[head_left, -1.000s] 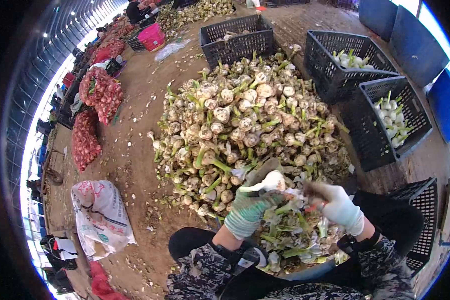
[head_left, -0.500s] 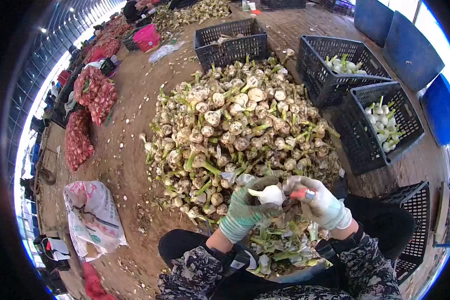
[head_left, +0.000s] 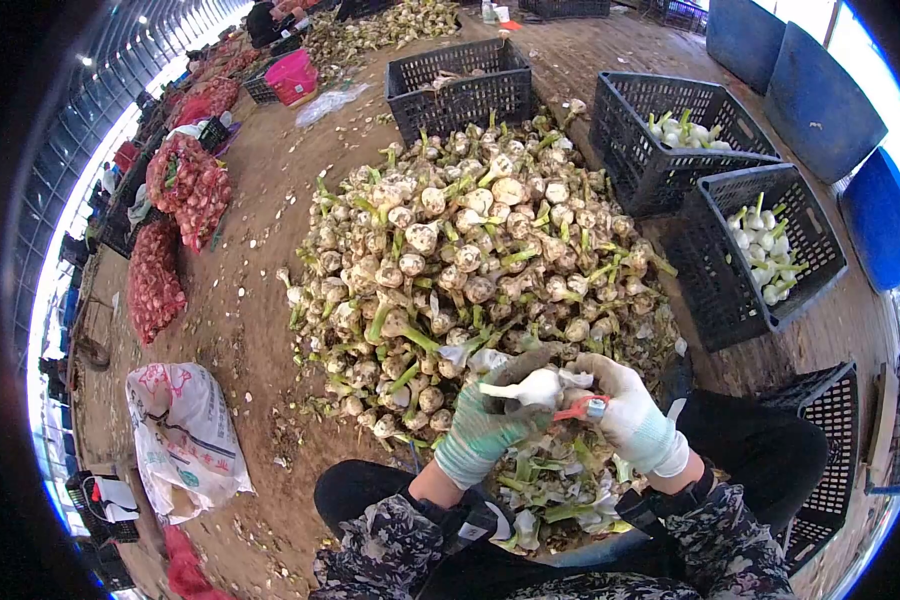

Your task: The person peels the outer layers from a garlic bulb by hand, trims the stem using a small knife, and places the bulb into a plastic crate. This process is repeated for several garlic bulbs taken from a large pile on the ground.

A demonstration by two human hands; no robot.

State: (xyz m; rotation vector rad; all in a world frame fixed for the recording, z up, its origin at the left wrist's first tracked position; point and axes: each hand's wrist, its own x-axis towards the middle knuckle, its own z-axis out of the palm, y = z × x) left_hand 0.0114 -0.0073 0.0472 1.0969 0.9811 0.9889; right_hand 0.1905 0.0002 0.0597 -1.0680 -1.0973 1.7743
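My left hand (head_left: 492, 420), in a green and white glove, holds a peeled white garlic bulb (head_left: 538, 388) whose stem points left. My gloved right hand (head_left: 625, 412) meets the bulb's right side, its fingers closed round a small tool with a red handle (head_left: 582, 408). Pale skin shows between the fingertips and the bulb. Just beyond both hands rises a large heap of unpeeled garlic (head_left: 470, 270). Below them, between the knees, lie peeled skins and green stem pieces (head_left: 560, 480).
Two black crates (head_left: 660, 180) (head_left: 720, 290) at the right hold white bulbs. Another crate (head_left: 460, 100) stands behind the heap. At left are red net sacks (head_left: 157, 280), a white sack (head_left: 188, 440) and a pink bucket (head_left: 291, 77). Blue barrels (head_left: 825, 100) line the right.
My right hand has turned and come closer to the bulb, its fingertips now at the bulb's right side. The red tool has shifted left and down. The bulb is slightly more to the left.
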